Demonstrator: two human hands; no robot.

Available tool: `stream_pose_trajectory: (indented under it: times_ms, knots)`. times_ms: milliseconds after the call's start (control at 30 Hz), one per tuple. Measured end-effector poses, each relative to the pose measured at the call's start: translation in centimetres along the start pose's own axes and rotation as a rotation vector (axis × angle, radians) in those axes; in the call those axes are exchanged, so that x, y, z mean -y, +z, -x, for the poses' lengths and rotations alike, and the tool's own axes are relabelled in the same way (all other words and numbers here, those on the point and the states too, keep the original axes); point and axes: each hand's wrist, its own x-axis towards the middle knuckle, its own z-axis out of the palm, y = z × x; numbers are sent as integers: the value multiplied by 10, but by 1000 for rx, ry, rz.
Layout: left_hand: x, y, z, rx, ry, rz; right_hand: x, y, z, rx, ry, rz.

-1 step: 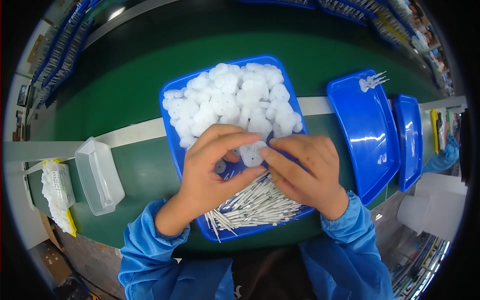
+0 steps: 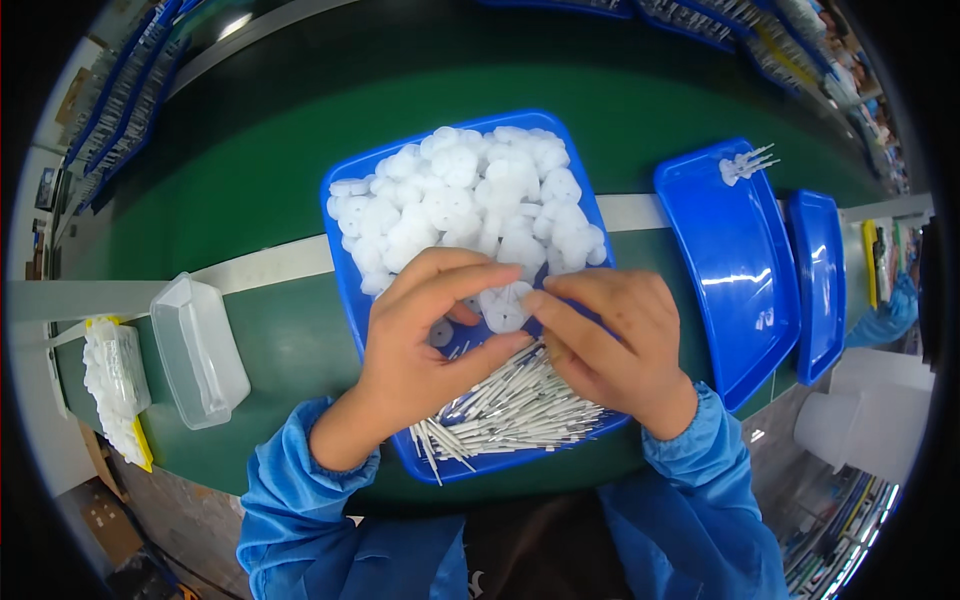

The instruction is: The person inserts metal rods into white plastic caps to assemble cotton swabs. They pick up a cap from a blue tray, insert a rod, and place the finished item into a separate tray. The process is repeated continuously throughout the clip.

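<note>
- Disc in work: 1 white disc, at the middle of the large blue tray, between the 2 hands. Thin lines and a small dark spot show on its face; too small to tell if they belong to a separate part.
- Left hand: thumb and forefinger curved apart, disc between them; cannot tell whether they press on it.
- Right hand: fingertips bunched at the disc's right edge; cannot tell whether they clamp it.
- Handling, est.: disc looks light, thin and plasticky; probably a little springy, smooth enough to slip. Best hold: a light pinch at the rim, face left free.
- White sticks: slender, apparently stiff; would likely roll and tangle. Take 1 by mid-length; the fine tips may bend.
- Large tray contents: a heap of discs fills the far part; sticks lie in the near part, roughly aligned, a few reaching over the near rim.
- Right blue tray: small cluster of discs with sticks at its far end.
- Outer blue tray: just beside it, narrower in view.
- Clear box: on the green bench, left of the large tray; contents cannot be made out.
- Clear pack: farther left, white pieces alongside, yellow beneath.
</note>
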Motion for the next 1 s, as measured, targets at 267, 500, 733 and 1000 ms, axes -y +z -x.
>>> stream_pose_trajectory:
  times_ms: [267,500,733,1000]
  knots:
    - [0,0,0,43,19,13,1,-3,-3,38,-16,-43]
    - [2,5,2,28,-116,210,3,0,-5,81,113,-138]
    - [-1,0,0,119,-99,190,6,-12,13,100,97,-201]
    - [7,-7,2,-129,-93,310,17,-17,-1,324,-48,-104]
